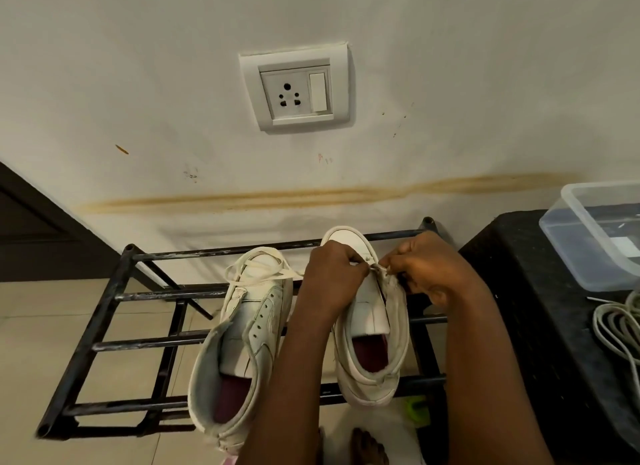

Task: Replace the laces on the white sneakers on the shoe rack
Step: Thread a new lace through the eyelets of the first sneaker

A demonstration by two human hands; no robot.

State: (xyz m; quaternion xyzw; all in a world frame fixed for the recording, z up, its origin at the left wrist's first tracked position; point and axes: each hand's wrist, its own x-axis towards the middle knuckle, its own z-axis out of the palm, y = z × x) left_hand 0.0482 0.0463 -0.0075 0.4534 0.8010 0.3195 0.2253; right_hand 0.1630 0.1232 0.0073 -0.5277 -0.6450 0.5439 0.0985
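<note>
We look at a corner of a home: a black metal shoe rack [114,296] stands on a tiled floor [41,343] against a stained painted wall [138,84] with a socket-and-switch plate [298,90]; a dark door [31,229] lies left, a clear plastic box [588,229] and coiled cable [620,326] right.

Sneakers [242,326] on rack [104,345], socket [296,89] above

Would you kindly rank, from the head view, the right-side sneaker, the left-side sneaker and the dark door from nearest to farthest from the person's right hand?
1. The right-side sneaker, gripped by the right hand and the left hand.
2. The left-side sneaker, further left on the shoe rack.
3. The dark door, at the far left edge.
</note>
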